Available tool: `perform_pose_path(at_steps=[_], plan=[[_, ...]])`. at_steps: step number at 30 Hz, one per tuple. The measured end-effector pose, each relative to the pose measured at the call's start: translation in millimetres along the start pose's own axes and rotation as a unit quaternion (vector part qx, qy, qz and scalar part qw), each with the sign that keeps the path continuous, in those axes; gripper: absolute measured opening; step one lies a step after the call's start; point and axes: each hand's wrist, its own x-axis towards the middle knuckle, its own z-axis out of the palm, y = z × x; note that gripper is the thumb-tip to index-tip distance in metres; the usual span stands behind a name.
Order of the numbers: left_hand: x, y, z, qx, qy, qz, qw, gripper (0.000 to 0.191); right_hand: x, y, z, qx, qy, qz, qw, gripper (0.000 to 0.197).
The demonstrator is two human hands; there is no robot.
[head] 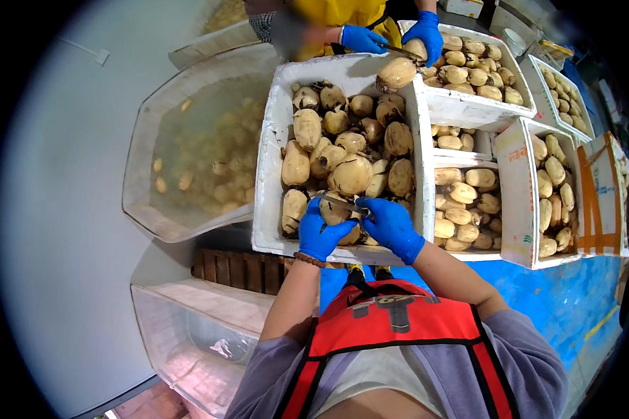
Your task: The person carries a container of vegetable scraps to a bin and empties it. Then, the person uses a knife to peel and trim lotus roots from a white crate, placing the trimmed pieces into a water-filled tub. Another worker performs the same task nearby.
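Note:
Both my hands wear blue gloves over the near end of a white foam box (343, 255) filled with lotus root segments (353, 174). My left hand (322, 230) holds a lotus root segment (333, 209). In my right hand (390, 225) is the handle of a knife (340, 202), whose blade lies across the top of that segment. Dark bits of peel or root cling to several segments in the box and to my left glove.
Across the box, a co-worker's gloved hands (423, 36) hold a knife and a lotus root. More foam boxes of lotus root (516, 230) stand to the right. A tub of cloudy water (141, 157) is at the left, beside a wooden pallet (236, 269). Below it stands another tub (199, 335).

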Motion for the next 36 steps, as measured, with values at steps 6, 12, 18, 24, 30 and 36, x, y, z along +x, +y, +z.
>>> perform_pose_path(at_steps=[6, 12, 18, 24, 30, 36], plan=[[2, 14, -7, 0.01, 0.0, 0.024, 1.0, 0.06, 9, 14, 10, -0.044, -0.036, 0.014, 0.998, 0.027], [0, -30, -2, -0.167, -0.067, -0.075, 0.981, 0.06, 18, 19, 21, -0.074, -0.052, 0.048, 0.995, 0.021], [-11, 23, 1, -0.094, -0.023, 0.081, 0.992, 0.08, 28, 68, 33, -0.126, -0.127, 0.153, 0.972, 0.021], [11, 2, -24, -0.156, -0.055, -0.029, 0.986, 0.074, 29, 28, 23, 0.149, -0.061, 0.167, 0.973, 0.026], [12, -28, -34, -0.294, -0.155, -0.129, 0.934, 0.077, 35, -3, 22, 0.367, -0.019, -0.048, 0.929, 0.042], [10, 21, -17, -0.188, -0.155, 0.099, 0.965, 0.116, 40, 16, 19, 0.696, -0.142, 0.325, 0.624, 0.051]])
